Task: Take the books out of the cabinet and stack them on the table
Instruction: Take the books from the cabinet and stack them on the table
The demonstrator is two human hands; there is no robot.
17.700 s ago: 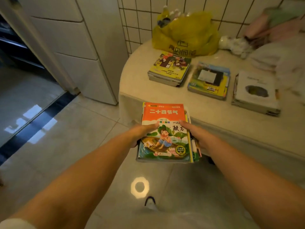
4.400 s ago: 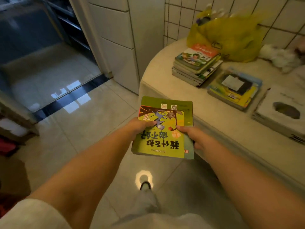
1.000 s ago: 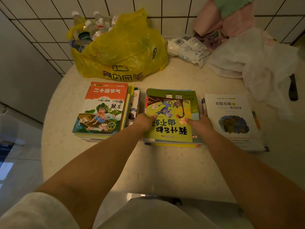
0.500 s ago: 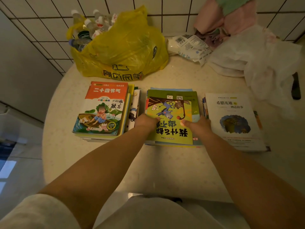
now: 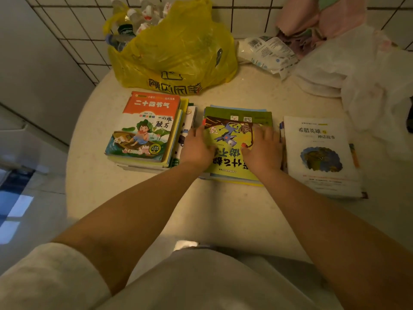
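Head view: left hand (image 5: 196, 148) and right hand (image 5: 262, 151) lie flat, fingers spread, on the green book (image 5: 234, 142) topping the middle stack at frame centre — best square its edges before letting go.

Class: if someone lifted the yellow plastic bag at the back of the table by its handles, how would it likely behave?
The yellow plastic bag would probably sag, being thin, creased film. It is likely fairly heavy: several bottles poke out the top. Those might shift or clatter, since they look loosely packed.
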